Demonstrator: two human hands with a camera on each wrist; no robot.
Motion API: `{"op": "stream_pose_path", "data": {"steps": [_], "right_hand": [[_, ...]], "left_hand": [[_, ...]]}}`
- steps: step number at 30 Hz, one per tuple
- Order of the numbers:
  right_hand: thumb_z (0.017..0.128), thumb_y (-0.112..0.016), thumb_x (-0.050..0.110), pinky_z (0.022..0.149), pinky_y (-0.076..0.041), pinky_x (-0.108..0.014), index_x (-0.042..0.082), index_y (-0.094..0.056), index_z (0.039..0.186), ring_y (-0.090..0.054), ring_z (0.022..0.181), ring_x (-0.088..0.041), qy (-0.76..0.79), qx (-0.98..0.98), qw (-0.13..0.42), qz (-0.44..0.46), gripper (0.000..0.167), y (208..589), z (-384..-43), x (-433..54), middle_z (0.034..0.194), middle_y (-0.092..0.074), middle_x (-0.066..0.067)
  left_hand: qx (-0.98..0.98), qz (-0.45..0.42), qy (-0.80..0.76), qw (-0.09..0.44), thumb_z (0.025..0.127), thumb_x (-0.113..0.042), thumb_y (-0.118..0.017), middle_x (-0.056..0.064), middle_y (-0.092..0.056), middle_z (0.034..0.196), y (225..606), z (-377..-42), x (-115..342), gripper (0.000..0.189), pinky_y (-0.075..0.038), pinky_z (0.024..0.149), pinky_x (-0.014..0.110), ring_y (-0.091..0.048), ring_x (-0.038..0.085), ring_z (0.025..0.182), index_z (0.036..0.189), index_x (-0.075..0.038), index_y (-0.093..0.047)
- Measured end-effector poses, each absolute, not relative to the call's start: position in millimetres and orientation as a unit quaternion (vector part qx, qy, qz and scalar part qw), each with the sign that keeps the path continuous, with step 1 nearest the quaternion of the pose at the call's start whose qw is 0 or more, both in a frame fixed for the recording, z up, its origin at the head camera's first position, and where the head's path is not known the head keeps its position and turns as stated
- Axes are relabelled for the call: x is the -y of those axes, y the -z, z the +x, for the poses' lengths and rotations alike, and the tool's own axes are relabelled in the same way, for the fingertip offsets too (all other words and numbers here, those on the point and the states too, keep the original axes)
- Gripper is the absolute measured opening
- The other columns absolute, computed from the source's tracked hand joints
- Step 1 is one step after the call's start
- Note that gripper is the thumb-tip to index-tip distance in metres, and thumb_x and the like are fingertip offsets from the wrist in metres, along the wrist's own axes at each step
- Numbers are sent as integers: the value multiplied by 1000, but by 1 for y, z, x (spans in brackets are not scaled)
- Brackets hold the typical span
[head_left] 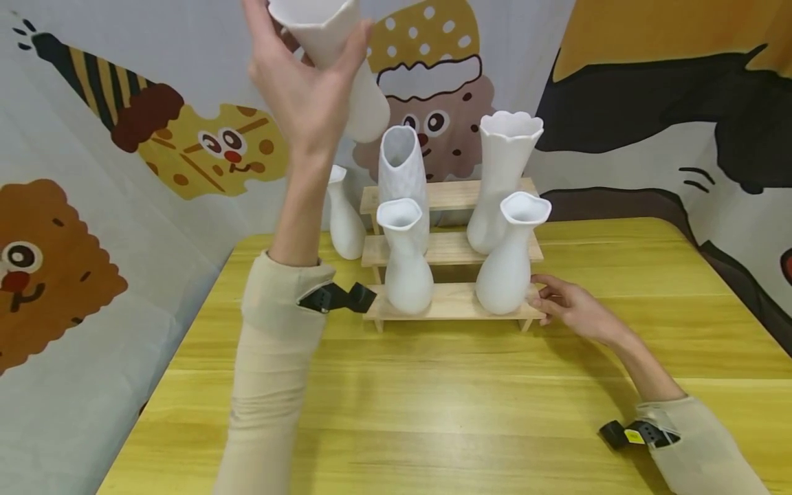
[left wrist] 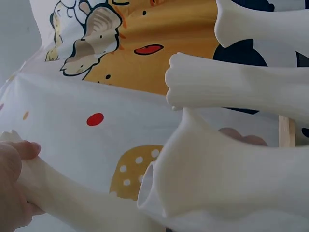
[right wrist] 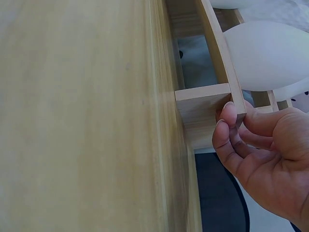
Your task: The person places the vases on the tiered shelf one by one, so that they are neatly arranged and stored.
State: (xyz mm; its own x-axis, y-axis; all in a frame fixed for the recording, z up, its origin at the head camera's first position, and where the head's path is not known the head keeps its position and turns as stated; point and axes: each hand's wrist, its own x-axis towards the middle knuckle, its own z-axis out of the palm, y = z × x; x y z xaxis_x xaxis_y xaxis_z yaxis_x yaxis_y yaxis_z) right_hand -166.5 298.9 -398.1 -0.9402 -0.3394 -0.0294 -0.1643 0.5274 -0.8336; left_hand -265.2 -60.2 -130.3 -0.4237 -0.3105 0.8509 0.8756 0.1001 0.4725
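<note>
Raised high at the upper left of the head view, my left hand (head_left: 303, 96) grips a white vase (head_left: 368, 106) with a wavy rim. The left wrist view has the fingers around that vase (left wrist: 82, 198) near its rim. My right hand (head_left: 578, 313) pinches the right end of the lowest board of a three-step wooden stand (head_left: 452, 302). Its thumb and fingertips meet the board's corner in the right wrist view. Two white flared-neck vases stand on that lowest board, one left (head_left: 408, 278) and one right (head_left: 504, 282), the latter close to my right hand.
On the middle board are a slant-mouthed textured vase (head_left: 402, 172) and a tall scalloped vase (head_left: 504, 172). Left of the stand, a slim white vase (head_left: 346, 223) is on the wooden table (head_left: 433, 399). A cartoon-printed cloth (head_left: 204, 41) hangs behind.
</note>
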Motion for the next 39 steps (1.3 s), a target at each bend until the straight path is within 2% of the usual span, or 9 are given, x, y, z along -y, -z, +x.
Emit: {"op": "stream_pose_path", "data": {"steps": [7, 12, 23, 30, 34, 39], "right_hand": [[106, -53, 13, 72, -58, -37, -10, -32, 149, -65, 80, -24, 460, -871, 98, -139, 54, 400, -168, -300, 109, -59, -22], [106, -53, 13, 72, -58, -37, -10, -32, 150, -65, 80, -25, 453, -876, 95, -137, 54, 400, -169, -301, 110, -59, -23], [106, -54, 13, 73, -58, -37, -10, -32, 149, -65, 80, -26, 455, -874, 98, -139, 54, 400, -168, -300, 108, -59, -22], [105, -54, 11, 72, -58, -36, -11, -32, 149, -65, 79, -24, 458, -873, 99, -138, 54, 398, -167, -299, 108, -59, -21], [105, -54, 11, 72, -58, -36, -10, -32, 150, -65, 79, -23, 457, -873, 102, -134, 54, 397, -166, -298, 109, -59, -20], [105, -54, 11, 73, -58, -37, -10, -32, 150, -64, 80, -23, 458, -873, 103, -130, 54, 396, -165, -298, 110, -59, -20]], "left_hand": [[574, -236, 631, 466, 71, -10, -91, 17, -64, 120, 120, -265, 47, 78, -52, 93, 24, -64, 18, 109, 133, 10, -49], [593, -223, 633, 445, 74, -10, -89, 16, -65, 123, 111, -263, 37, 74, -52, 92, 22, -64, 18, 110, 134, 10, -50], [645, -211, 592, 435, 77, -21, -88, 13, -66, 126, 110, -270, 20, 70, -49, 95, 20, -62, 14, 110, 133, 5, -55], [647, -240, 581, 433, 79, -17, -85, 18, -61, 131, 116, -272, 4, 72, -49, 97, 23, -59, 20, 117, 136, 9, -51], [661, -238, 589, 399, 78, -19, -88, 17, -60, 133, 119, -270, -5, 78, -49, 96, 22, -59, 19, 118, 139, 7, -48], [687, -228, 587, 363, 79, -18, -86, 17, -59, 134, 124, -270, -16, 78, -51, 94, 22, -61, 20, 118, 140, 6, -45]]}}
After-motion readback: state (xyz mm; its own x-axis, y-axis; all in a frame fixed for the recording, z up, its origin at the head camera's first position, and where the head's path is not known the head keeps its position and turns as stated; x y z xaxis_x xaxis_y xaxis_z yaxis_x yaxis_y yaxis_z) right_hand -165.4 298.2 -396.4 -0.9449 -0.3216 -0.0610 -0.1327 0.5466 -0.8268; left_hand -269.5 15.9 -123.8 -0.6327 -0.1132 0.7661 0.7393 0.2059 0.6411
